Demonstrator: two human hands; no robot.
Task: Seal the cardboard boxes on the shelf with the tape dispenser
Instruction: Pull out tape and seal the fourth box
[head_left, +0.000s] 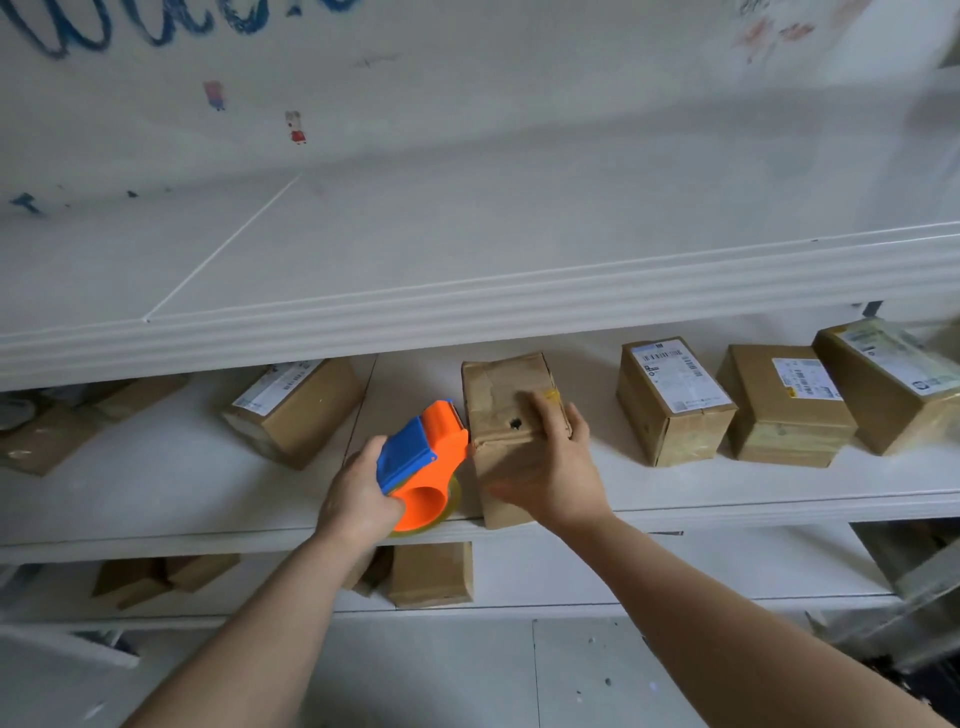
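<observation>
A worn cardboard box (498, 395) with a small dark hole in its top stands at the front of the middle shelf (182, 499). My right hand (545, 462) lies on the box's top and front corner, fingers spread over it. My left hand (358, 499) grips an orange and blue tape dispenser (426, 462) with a clear tape roll. The dispenser's orange head touches the box's left edge.
Another box (296, 410) lies to the left on the same shelf. Three labelled boxes (675, 400) (784, 405) (888, 384) stand to the right. More boxes (431, 574) sit on the lower shelf. The upper shelf's thick white edge (467, 306) overhangs the boxes.
</observation>
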